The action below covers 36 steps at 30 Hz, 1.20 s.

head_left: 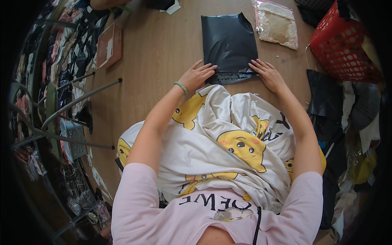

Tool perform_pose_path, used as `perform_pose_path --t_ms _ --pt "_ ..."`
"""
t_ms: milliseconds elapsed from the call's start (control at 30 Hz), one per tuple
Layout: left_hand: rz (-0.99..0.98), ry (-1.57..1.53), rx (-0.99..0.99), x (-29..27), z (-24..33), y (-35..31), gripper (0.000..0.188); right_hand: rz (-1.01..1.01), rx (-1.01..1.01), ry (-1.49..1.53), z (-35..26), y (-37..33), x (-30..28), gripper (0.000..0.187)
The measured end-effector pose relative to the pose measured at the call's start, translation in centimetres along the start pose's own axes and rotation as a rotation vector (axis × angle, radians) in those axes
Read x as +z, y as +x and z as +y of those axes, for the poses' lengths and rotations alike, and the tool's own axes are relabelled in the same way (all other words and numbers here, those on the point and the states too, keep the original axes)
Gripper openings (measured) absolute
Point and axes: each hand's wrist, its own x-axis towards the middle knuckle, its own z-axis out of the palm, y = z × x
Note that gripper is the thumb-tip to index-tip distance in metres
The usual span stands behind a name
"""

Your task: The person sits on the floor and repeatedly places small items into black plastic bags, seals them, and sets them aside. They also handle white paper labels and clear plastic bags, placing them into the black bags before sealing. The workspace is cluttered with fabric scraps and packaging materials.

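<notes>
A black plastic mailing bag point(229, 43) lies flat on the wood-look surface in front of my lap. Its near edge carries a folded, wrinkled strip point(232, 77). My left hand point(199, 75), with a green bangle at the wrist, rests its outstretched fingers on the bag's near left corner. On the near right corner lie the spread fingers of my right hand point(267, 73). Neither hand grips the bag. To its right sits a clear plastic packet point(278, 23) with folded beige cloth inside. White fabric with yellow cartoon figures point(241, 147) covers my lap.
A shallow pink plastic tray point(116, 45) stands at the far left, near metal rack legs point(81, 96) and a blue basket point(74, 141). On the right are a red perforated basket point(341, 53) and black plastic bags point(324, 96). Part of another person's arm point(107, 3) shows at the top.
</notes>
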Motion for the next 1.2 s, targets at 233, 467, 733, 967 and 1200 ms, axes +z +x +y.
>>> perform_pose_path --t_ms 233,467,733,967,1200 --pt "0.447 -0.578 -0.367 2.5 0.8 0.2 0.009 0.161 0.228 0.347 -0.2 0.0 1.6 0.037" --pt "0.575 -0.714 -0.63 3.3 0.5 1.2 0.012 0.349 0.597 0.831 1.0 2.5 3.9 0.028" --pt "0.583 -0.614 -0.823 2.7 -0.1 4.1 0.016 0.465 0.869 0.366 -0.8 4.9 4.4 0.034" --pt "0.586 -0.439 -0.996 5.4 0.5 5.9 0.012 0.422 0.954 -0.171 -2.9 7.5 5.2 0.03" --pt "0.587 -0.258 -1.047 5.1 1.3 6.4 0.012 0.34 0.986 -0.313 -3.5 8.3 4.4 0.029"
